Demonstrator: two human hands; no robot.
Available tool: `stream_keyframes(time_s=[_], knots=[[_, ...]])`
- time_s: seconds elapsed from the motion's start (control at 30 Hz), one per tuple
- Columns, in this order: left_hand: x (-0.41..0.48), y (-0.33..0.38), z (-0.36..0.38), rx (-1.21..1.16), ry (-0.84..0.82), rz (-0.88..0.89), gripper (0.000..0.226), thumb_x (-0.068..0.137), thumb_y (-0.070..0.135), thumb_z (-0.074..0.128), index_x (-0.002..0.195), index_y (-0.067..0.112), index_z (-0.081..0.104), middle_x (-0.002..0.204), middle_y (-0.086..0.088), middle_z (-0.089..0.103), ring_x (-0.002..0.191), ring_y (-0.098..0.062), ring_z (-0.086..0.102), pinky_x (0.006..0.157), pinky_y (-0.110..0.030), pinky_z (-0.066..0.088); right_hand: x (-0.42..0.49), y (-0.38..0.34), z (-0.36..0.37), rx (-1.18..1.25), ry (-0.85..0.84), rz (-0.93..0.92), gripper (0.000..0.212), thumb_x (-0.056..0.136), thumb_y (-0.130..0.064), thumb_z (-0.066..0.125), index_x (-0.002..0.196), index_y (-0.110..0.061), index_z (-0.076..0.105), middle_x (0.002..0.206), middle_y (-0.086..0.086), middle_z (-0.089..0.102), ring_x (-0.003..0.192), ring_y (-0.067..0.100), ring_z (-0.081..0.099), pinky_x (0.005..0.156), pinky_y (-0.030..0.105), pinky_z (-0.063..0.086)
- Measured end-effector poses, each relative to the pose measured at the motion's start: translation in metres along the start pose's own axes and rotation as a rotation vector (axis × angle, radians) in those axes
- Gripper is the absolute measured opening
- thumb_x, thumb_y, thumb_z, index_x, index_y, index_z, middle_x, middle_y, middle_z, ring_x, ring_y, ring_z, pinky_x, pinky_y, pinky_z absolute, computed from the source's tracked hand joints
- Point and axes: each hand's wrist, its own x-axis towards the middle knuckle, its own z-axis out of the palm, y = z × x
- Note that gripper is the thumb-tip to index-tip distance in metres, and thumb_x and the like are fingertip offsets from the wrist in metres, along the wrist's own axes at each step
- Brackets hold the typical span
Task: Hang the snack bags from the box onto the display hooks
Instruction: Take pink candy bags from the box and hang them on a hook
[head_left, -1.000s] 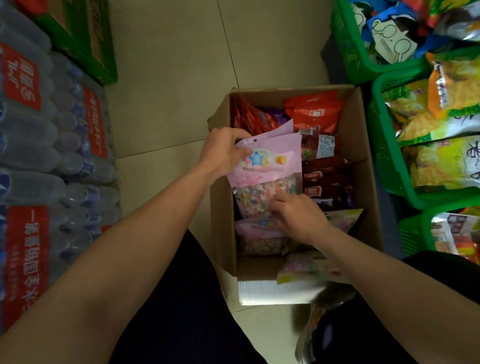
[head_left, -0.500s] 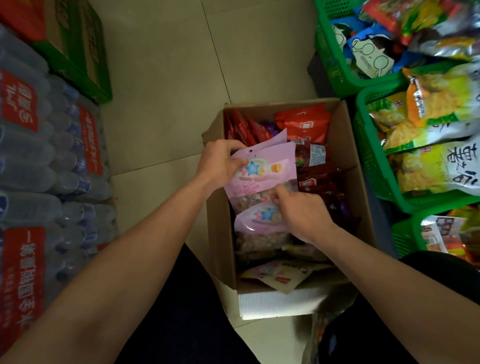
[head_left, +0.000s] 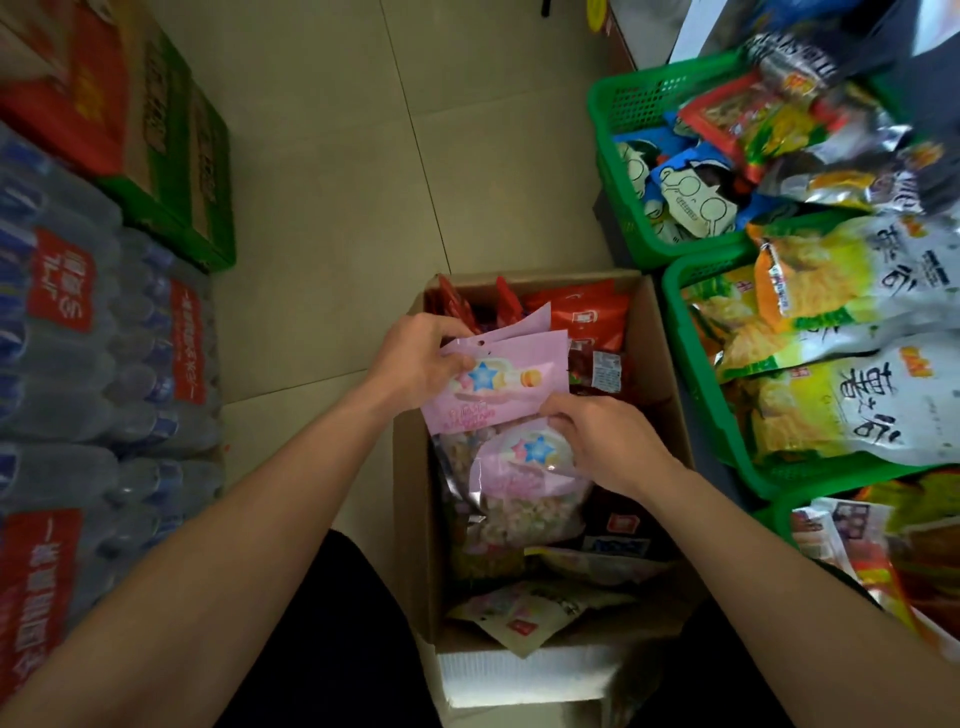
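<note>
An open cardboard box stands on the floor between my knees, full of snack bags. My left hand grips the top left corner of a small stack of pink snack bags with star prints, held above the box. My right hand pinches another pink star bag just below that stack, lifting it up. Red bags and dark red packets fill the far end of the box; pale bags lie at the near end. No display hooks are in view.
Green plastic baskets packed with chip bags line the right side. Shrink-wrapped water bottle packs and a red-green carton stand on the left. Beige floor tiles lie beyond the box.
My right hand rose out of the box with another pink bag, bringing it up under the stack in my left hand. The view tilted up, showing more baskets.
</note>
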Motion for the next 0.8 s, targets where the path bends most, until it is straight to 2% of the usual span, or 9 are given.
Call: stream_keyframes(time_s=[0.17,0.23,0.33,0.43,0.5,0.57,0.67,0.73,0.8], knots=[[-0.022,0.046,-0.036,-0.031,-0.023,-0.018,0.013,0.084,0.02,0.073,0.087,0.032,0.074,0.093,0.011,0.072,0.088,-0.011,0.067,0.076,-0.036,0.057,-0.026,-0.02,-0.077,0.05,0.061,0.072,0.02,0.099,-0.026,0.054,0.109,-0.025,0.071,0.092,0.005,0.075,0.085,0.028,0.067,0.072,0.04,0.051],[-0.04,0.074,-0.056,-0.011,-0.025,-0.032,0.015,0.084,0.02,0.073,0.087,0.035,0.074,0.094,0.008,0.073,0.085,-0.013,0.066,0.074,-0.028,0.054,-0.039,-0.038,-0.116,-0.031,0.035,0.064,0.019,0.099,-0.029,0.053,0.105,-0.027,0.071,0.09,0.002,0.074,0.085,0.028,0.067,0.069,0.037,0.049],[-0.07,0.123,-0.099,0.032,-0.048,-0.027,0.02,0.087,0.02,0.069,0.103,0.031,0.074,0.102,0.001,0.073,0.076,-0.015,0.061,0.069,-0.019,0.044,-0.06,-0.074,-0.181,-0.143,0.064,0.045,0.017,0.1,-0.034,0.051,0.105,-0.034,0.068,0.084,0.0,0.072,0.081,0.027,0.067,0.057,0.034,0.042],[-0.103,0.171,-0.159,0.076,-0.041,0.022,0.025,0.088,0.021,0.066,0.112,0.027,0.072,0.109,0.001,0.072,0.094,-0.021,0.066,0.079,-0.02,0.046,-0.085,-0.113,-0.251,-0.148,0.142,0.078,0.013,0.098,-0.034,0.057,0.099,-0.035,0.07,0.081,-0.003,0.071,0.078,0.025,0.067,0.053,0.03,0.032],[-0.125,0.203,-0.202,0.063,-0.021,0.035,0.018,0.086,0.02,0.065,0.097,0.031,0.074,0.086,-0.001,0.072,0.089,-0.028,0.065,0.074,-0.024,0.047,-0.102,-0.139,-0.296,-0.159,0.176,0.095,0.011,0.096,-0.031,0.061,0.096,-0.035,0.071,0.077,-0.005,0.07,0.073,0.025,0.066,0.05,0.029,0.034],[-0.146,0.235,-0.244,0.032,0.003,0.042,0.012,0.082,0.016,0.064,0.077,0.027,0.064,0.064,-0.004,0.054,0.081,-0.036,0.058,0.061,-0.025,0.038,-0.12,-0.167,-0.342,-0.184,0.157,0.136,0.015,0.099,-0.033,0.055,0.099,-0.034,0.07,0.079,-0.006,0.071,0.073,0.024,0.066,0.05,0.03,0.04],[-0.176,0.284,-0.306,0.037,0.013,0.082,0.011,0.08,0.013,0.062,0.073,0.017,0.054,0.064,-0.006,0.052,0.08,-0.036,0.053,0.052,-0.028,0.034,-0.149,-0.206,-0.411,-0.157,0.146,0.223,0.029,0.1,-0.045,0.04,0.099,-0.034,0.067,0.077,-0.005,0.069,0.07,0.022,0.063,0.055,0.034,0.049],[-0.192,0.315,-0.344,0.069,-0.003,0.115,0.011,0.08,0.014,0.061,0.07,0.015,0.056,0.059,-0.008,0.048,0.07,-0.037,0.044,0.052,-0.03,0.037,-0.168,-0.227,-0.451,-0.169,0.17,0.274,0.026,0.101,-0.044,0.043,0.102,-0.034,0.067,0.077,-0.005,0.069,0.069,0.021,0.063,0.056,0.033,0.05],[-0.205,0.343,-0.379,0.108,-0.015,0.167,0.016,0.08,0.014,0.06,0.065,0.019,0.057,0.055,0.001,0.047,0.06,-0.029,0.04,0.054,-0.03,0.04,-0.187,-0.244,-0.487,-0.203,0.176,0.327,0.025,0.102,-0.043,0.042,0.106,-0.035,0.066,0.081,-0.006,0.07,0.071,0.02,0.064,0.057,0.031,0.05]])
